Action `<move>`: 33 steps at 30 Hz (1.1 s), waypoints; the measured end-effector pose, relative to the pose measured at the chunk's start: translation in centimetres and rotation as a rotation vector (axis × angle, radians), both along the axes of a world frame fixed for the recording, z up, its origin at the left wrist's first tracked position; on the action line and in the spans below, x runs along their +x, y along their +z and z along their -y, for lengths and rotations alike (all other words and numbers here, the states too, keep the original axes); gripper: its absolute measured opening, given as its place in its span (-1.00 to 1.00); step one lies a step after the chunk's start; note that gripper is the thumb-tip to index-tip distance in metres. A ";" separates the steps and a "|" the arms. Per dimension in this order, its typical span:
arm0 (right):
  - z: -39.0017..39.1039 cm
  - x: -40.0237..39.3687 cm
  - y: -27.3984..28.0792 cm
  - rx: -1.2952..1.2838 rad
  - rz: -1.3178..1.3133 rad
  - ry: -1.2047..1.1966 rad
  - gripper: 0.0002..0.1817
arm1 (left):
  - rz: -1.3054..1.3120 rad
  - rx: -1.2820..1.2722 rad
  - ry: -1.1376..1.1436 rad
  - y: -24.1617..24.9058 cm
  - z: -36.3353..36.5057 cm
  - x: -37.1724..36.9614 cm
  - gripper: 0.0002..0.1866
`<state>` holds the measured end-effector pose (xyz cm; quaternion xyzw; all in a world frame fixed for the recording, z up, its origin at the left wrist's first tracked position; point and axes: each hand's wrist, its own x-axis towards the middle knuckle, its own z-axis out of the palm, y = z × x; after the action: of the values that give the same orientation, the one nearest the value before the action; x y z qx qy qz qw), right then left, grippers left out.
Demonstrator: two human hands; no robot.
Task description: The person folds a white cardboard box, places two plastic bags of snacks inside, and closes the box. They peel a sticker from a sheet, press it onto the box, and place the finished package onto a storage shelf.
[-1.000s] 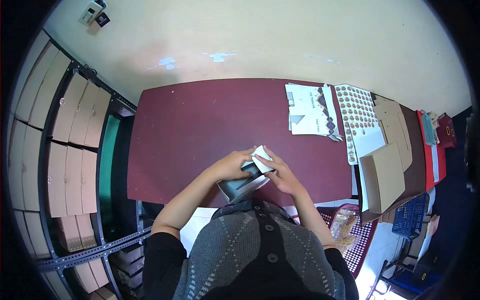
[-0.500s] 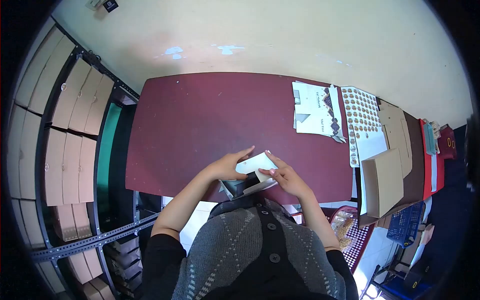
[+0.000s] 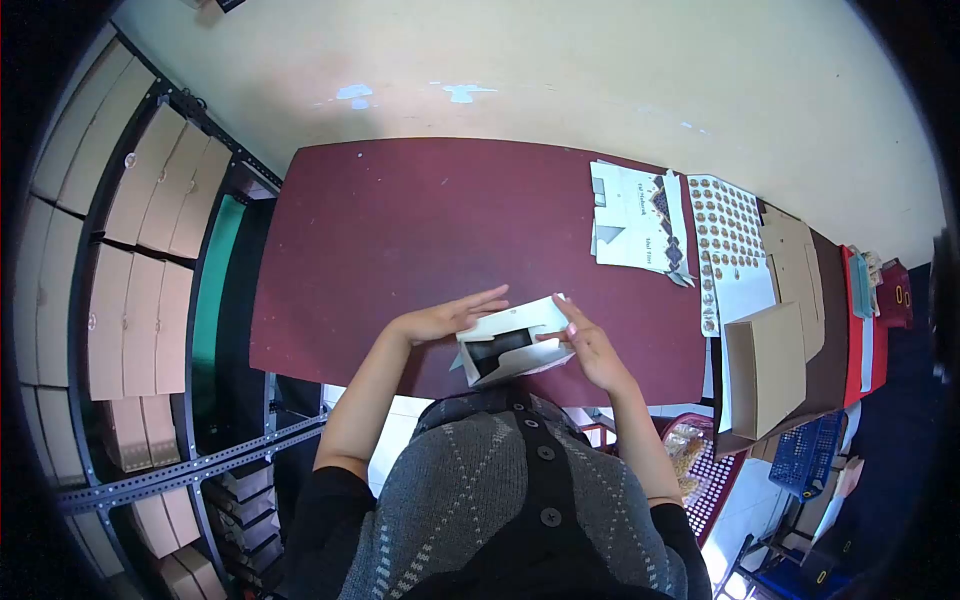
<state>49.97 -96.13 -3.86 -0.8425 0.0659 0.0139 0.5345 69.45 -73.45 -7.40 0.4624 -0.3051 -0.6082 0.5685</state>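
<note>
A small white cardboard box (image 3: 518, 362) with a dark interior stands open-topped at the table's front edge, close to my body. Its end flaps stick out. My left hand (image 3: 445, 318) rests against the box's left end, fingers stretched out along its far side. At the right end, my right hand (image 3: 592, 350) grips the box, one finger up at the far corner and another reaching over the end flap. The underside of the box is hidden.
Printed white sheets (image 3: 640, 220) lie at the table's back right, beside a sheet of round stickers (image 3: 725, 230). A tan cardboard box (image 3: 765, 370) stands at the right. Shelves of boxes (image 3: 140, 320) line the left. A basket (image 3: 715, 470) sits below the table's right side.
My left hand has drawn back to the left, its thumb no longer inside the box. The box has turned slightly and shifted right, showing more of its dark interior.
</note>
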 end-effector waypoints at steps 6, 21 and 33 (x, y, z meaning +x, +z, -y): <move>-2.8 1.4 6.9 -0.038 0.205 -0.016 -0.66 | 0.117 -0.100 0.097 -1.6 -3.2 -2.3 -0.08; -8.9 1.7 2.2 -0.495 0.549 0.252 -0.68 | 0.193 0.074 0.178 0.1 0.2 -3.0 -0.23; -10.4 -1.7 2.3 -1.096 0.099 0.051 -0.61 | 0.263 0.381 0.055 0.6 2.0 -3.4 -0.50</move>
<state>48.27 -85.71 -1.54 -0.9984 0.0176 -0.0492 0.0193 66.04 -75.48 -6.78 0.6447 -0.2436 -0.5736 0.4428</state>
